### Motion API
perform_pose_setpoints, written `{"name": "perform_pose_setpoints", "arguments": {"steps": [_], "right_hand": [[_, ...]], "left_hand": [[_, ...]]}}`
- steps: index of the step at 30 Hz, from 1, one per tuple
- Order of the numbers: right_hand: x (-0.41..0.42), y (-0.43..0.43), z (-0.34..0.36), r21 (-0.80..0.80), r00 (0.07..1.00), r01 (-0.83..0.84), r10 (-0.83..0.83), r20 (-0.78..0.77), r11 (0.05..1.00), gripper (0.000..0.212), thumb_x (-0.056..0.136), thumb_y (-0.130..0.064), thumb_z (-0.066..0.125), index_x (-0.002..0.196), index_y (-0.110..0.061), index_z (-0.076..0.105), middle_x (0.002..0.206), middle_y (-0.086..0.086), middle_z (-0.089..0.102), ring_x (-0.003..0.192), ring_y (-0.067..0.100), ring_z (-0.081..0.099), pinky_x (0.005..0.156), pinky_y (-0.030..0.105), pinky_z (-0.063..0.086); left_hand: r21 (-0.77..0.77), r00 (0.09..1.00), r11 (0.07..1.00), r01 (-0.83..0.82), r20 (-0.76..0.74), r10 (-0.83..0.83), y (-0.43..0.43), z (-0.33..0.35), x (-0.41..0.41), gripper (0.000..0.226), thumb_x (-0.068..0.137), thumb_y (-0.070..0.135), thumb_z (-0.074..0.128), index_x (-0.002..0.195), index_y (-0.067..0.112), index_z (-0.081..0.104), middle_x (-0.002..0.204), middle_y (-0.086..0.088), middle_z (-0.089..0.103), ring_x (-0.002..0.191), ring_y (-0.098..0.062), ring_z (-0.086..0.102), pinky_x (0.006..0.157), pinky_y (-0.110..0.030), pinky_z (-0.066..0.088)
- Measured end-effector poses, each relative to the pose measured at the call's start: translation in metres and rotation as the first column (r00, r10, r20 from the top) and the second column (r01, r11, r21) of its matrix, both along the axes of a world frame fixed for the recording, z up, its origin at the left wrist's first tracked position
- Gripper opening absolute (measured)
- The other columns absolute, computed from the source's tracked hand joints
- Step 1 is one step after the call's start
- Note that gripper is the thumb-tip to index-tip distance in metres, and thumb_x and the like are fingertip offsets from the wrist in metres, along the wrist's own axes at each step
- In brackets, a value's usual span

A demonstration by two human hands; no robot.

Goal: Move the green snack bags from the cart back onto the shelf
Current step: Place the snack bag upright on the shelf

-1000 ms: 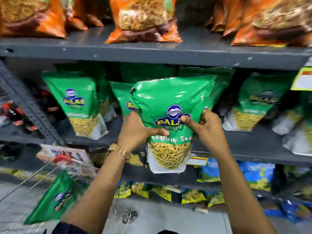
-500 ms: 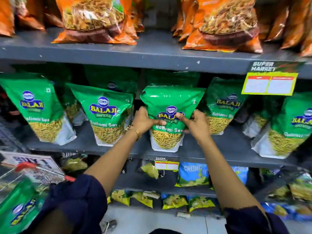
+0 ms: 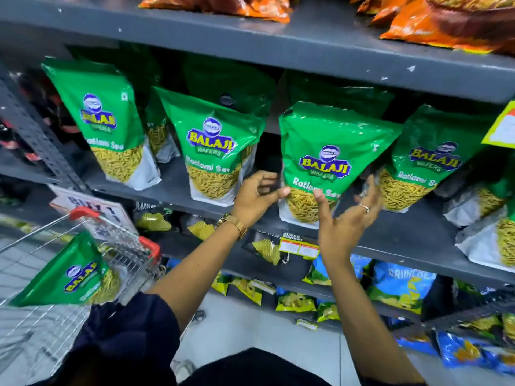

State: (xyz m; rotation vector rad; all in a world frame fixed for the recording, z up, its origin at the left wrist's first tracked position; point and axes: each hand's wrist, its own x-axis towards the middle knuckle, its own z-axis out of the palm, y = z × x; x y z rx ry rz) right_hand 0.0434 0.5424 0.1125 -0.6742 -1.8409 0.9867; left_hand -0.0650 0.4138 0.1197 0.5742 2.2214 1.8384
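A green Balaji snack bag (image 3: 328, 151) stands upright on the grey middle shelf (image 3: 178, 190), among other green bags at its left (image 3: 214, 151) and right (image 3: 429, 160). My left hand (image 3: 257, 195) is open just left of the bag's base, thumb tip near its lower edge. My right hand (image 3: 345, 215) is open in front of the bag's lower right, fingers spread, holding nothing. One more green bag (image 3: 69, 274) lies tilted in the wire cart (image 3: 125, 246) at the lower left.
Orange snack bags (image 3: 446, 20) lie on the shelf above. Yellow and blue bags (image 3: 398, 285) fill the lower shelves. A yellow price tag (image 3: 501, 129) hangs at the right edge. A slanted metal upright (image 3: 36, 132) stands at the left.
Both hands have let go of the green bag, which now stands on the shelf. The hands have drawn back slightly and opened. The view has shifted right and down.
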Motion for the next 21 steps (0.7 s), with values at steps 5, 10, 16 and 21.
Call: {"name": "perform_pose_setpoints", "arguments": {"steps": [5,10,16,21], "right_hand": [[0.002,-0.074,-0.004,0.231,0.987,-0.16,0.163,0.01,0.96,0.071,0.088,-0.043,0.065,0.143,-0.009,0.035,0.141,0.019,0.042,0.132,0.022,0.034,0.116,0.042,0.032],[-0.02,-0.161,-0.005,0.278,0.79,-0.608,0.599,0.13,0.743,0.043,0.089,-0.028,0.067,0.126,-0.008,0.056,0.114,0.01,0.062,0.105,0.022,0.053,0.095,0.035,0.044],[-0.072,-0.267,-0.036,-0.102,0.255,-0.942,0.877,0.406,0.321,0.025,0.087,-0.032,0.067,0.107,-0.018,0.068,0.104,-0.001,0.07,0.099,0.023,0.067,0.089,0.037,0.053],[-0.124,-0.341,-0.084,-0.436,-0.151,-0.884,0.777,0.611,0.171,0.03,0.085,-0.01,0.072,0.111,0.004,0.065,0.112,0.019,0.07,0.102,0.028,0.066,0.096,0.029,0.051]], "left_hand": [[-0.069,0.995,0.998,-0.005,-0.102,-0.002,-0.07,-0.012,0.014,0.026,0.083,0.017,0.074,0.107,0.006,0.069,0.098,-0.002,0.071,0.093,-0.004,0.067,0.084,-0.021,0.054],[-0.09,0.974,0.981,-0.174,-0.165,0.158,-0.174,-0.028,0.024,0.017,0.085,0.03,0.064,0.088,0.015,0.071,0.077,0.007,0.07,0.071,0.008,0.064,0.066,-0.012,0.049],[-0.203,0.9,0.887,-0.416,0.049,0.433,-0.311,-0.091,0.052,0.01,0.08,0.035,0.065,0.083,0.028,0.072,0.071,0.006,0.067,0.063,0.002,0.059,0.061,-0.022,0.048],[-0.398,0.781,0.807,-0.437,0.278,0.56,-0.387,-0.141,0.076,0.023,0.088,0.015,0.068,0.067,0.025,0.065,0.065,0.0,0.067,0.054,-0.007,0.056,0.053,-0.023,0.044]]}}
